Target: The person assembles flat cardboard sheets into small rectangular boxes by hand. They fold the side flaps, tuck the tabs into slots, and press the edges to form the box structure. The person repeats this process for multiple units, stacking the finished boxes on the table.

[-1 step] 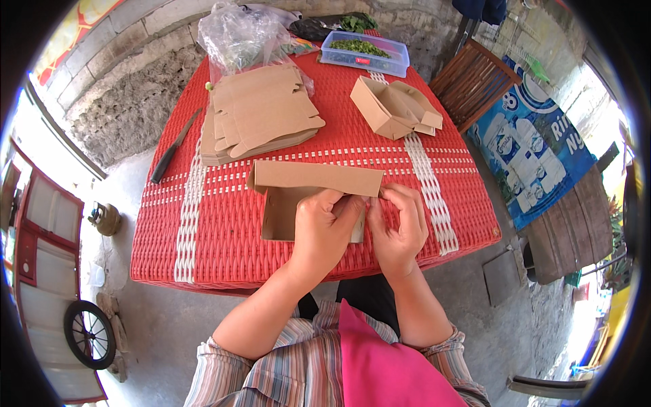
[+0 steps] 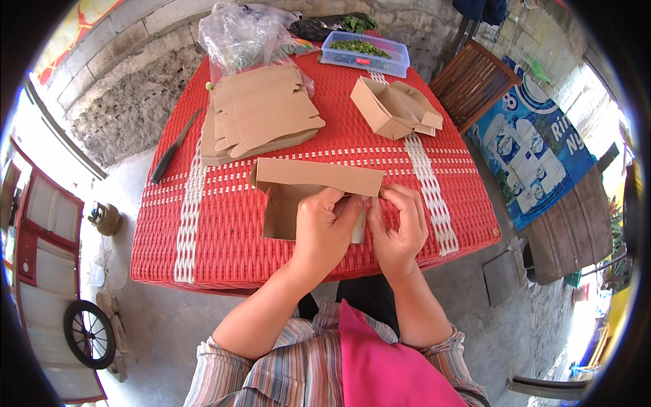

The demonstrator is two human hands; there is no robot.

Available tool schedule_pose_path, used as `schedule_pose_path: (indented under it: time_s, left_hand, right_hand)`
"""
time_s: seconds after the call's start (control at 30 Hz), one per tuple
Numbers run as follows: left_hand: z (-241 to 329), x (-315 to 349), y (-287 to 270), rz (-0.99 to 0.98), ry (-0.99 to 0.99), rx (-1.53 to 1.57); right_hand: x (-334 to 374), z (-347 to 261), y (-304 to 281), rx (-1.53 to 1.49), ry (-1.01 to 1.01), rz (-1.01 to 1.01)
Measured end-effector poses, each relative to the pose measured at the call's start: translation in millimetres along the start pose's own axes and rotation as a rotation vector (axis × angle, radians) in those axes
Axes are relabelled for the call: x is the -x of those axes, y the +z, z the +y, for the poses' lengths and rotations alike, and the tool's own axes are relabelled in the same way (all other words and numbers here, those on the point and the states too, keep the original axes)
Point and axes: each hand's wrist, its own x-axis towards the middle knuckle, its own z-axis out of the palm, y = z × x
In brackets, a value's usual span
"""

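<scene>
A brown cardboard box (image 2: pixel 281 207) stands partly folded at the near side of the table, its lid panel raised along the far edge. Closed around its right part is my left hand (image 2: pixel 322 220), thumb and fingers pinching the cardboard near the right corner. My right hand (image 2: pixel 400 227) pinches that same corner from the right, just under the end of the lid. My fingers hide the tabs there. Farther off to the right sits another folded box (image 2: pixel 380 122) with its lid up. Flat cardboard blanks (image 2: pixel 264 112) lie stacked at the far left.
A red woven table (image 2: pixel 217 237) with white bands carries everything. Left of the stack lies a knife (image 2: pixel 169 156) with a dark handle. At the back are a clear plastic bag (image 2: pixel 241 37) and a blue-tinted tub (image 2: pixel 400 62) of chopped greens. A wooden chair (image 2: pixel 471 85) stands far right.
</scene>
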Motion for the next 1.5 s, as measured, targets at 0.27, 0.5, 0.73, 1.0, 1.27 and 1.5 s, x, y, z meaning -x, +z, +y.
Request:
schedule_pose_path:
  time_s: [0.27, 0.5, 0.73, 1.0, 1.27, 1.5]
  left_hand:
    - [0, 0, 2, -0.118, -0.121, -0.010]
    - [-3, 5, 2, 0.012, 0.196, -0.181]
    - [-3, 29, -38, 0.186, 0.715, -0.517]
    - [-9, -3, -72, 0.288, 0.421, -0.587]
    - [-4, 5, -74, 0.081, 0.365, -0.350]
    - [-15, 12, -78, -0.016, 0.349, -0.288]
  right_hand:
    - [-5, 5, 10, -0.066, 0.007, 0.070]
    - [-4, 12, 9, -0.005, 0.136, 0.084]
    - [-6, 12, 12, -0.090, 0.137, 0.140]
    - [-24, -6, 3, 0.190, 0.064, 0.078]
    - [-23, -68, 3, -0.220, 0.168, -0.406]
    - [-23, -67, 42, -0.308, 0.214, -0.334]
